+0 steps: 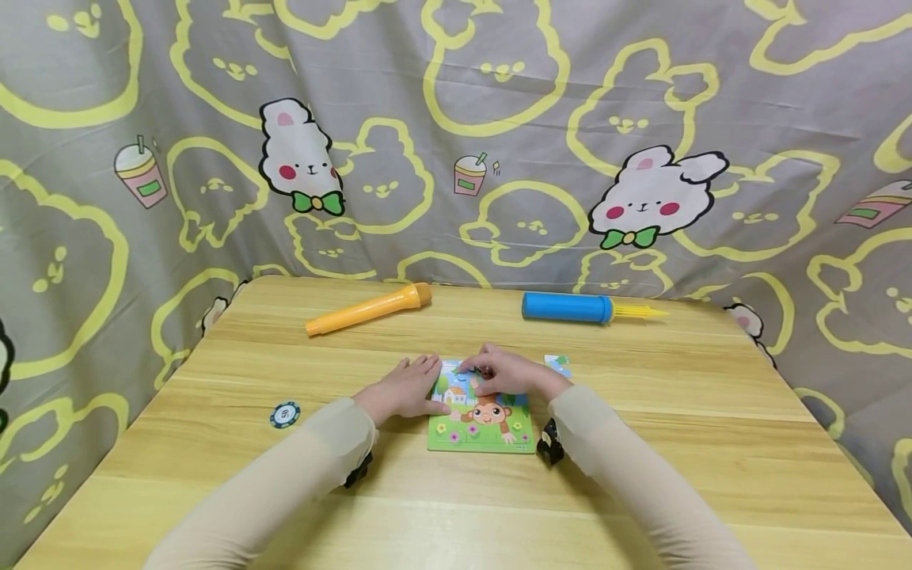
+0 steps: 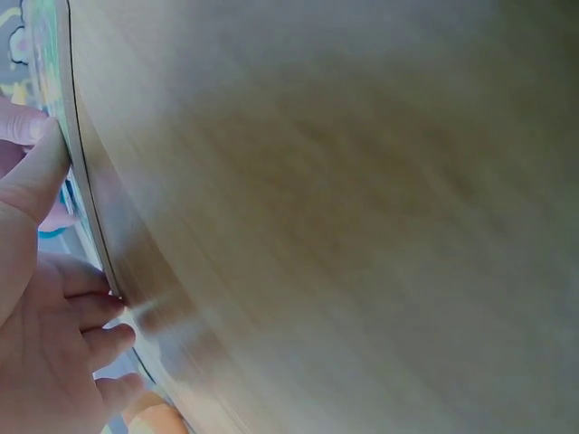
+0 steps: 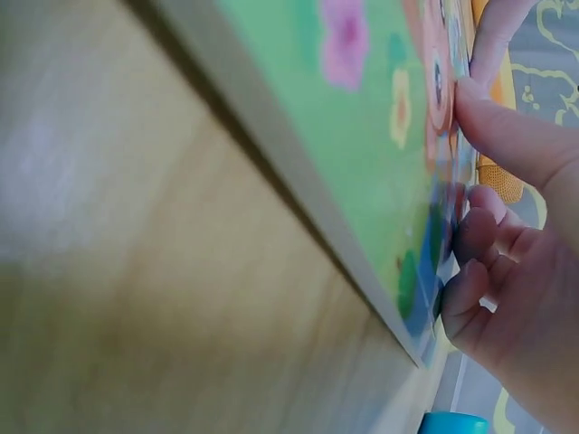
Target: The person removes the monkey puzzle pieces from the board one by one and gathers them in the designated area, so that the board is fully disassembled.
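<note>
A jigsaw puzzle board (image 1: 480,435) with a monkey, a small house and flowers lies on the table. My left hand (image 1: 406,388) rests along its left edge, thumb reaching onto the picture. In the left wrist view, the fingers of the left hand (image 2: 54,334) lie against the board's side. Over the upper part of the board, my right hand (image 1: 509,370) has its thumb and forefinger set around a puzzle piece (image 1: 470,380). From the right wrist, the right hand (image 3: 516,262) shows bent fingers touching the picture. A loose puzzle piece (image 1: 559,364) lies just beyond the right wrist.
At the back left lies an orange flashlight-shaped tube (image 1: 366,309). A blue hand pump (image 1: 566,307) with a yellow nozzle lies at the back right. The poker chip (image 1: 285,414) sits left of the left forearm. A patterned curtain (image 1: 399,174) hangs behind the wooden table (image 1: 442,522).
</note>
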Available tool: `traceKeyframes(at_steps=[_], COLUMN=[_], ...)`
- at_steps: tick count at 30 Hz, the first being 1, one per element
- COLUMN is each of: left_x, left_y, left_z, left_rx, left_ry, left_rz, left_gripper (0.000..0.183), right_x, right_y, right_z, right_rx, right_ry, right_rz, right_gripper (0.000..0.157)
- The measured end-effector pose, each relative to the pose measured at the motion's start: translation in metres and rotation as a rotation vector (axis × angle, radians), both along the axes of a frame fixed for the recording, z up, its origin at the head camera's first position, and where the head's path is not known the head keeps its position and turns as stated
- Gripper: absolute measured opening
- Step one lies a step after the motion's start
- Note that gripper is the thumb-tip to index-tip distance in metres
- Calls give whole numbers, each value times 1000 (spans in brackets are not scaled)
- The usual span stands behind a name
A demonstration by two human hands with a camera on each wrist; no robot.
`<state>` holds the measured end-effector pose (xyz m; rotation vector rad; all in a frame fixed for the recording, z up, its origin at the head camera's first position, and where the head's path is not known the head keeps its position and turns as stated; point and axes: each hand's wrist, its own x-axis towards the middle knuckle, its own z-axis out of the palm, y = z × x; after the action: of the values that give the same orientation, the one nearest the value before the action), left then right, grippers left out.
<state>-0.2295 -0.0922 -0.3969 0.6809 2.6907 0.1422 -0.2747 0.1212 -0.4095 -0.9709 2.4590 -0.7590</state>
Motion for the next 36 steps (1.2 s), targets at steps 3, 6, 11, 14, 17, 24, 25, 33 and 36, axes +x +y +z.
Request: traceKeyframes(at_steps=[3, 6, 11, 14, 17, 24, 25, 33, 36], left_x=[0, -1, -2, -1, 1, 1, 1, 3, 3], left_y=[0, 0, 0, 0, 0, 0, 0, 0, -1], left_z=[-1, -1, -2, -1, 0, 0, 0, 1, 0], left_rx=[-5, -8, -1, 6, 14, 22, 20, 6, -4], left_ry=[3, 6, 2, 1, -1, 3, 4, 16, 22], left_rz=[-2, -4, 5, 7, 7, 1, 0, -13, -17], left_gripper=[86, 86, 86, 86, 85, 85, 85, 85, 85], right_x=[0, -1, 0, 1, 0, 0, -1, 2, 10], right_y=[0, 1, 2, 4, 6, 14, 15, 34, 44], right_z=[-1, -1, -1, -1, -2, 0, 1, 24, 40], right_rx=[-23, -44, -77, -89, -107, -288, -304, -433, -467], right_ry=[-12, -12, 2, -13, -51, -187, -193, -159, -132], right_rz=[-11, -9, 8, -17, -70, -153, -169, -275, -321], right_gripper=[37, 36, 37, 38, 35, 15, 13, 12, 12])
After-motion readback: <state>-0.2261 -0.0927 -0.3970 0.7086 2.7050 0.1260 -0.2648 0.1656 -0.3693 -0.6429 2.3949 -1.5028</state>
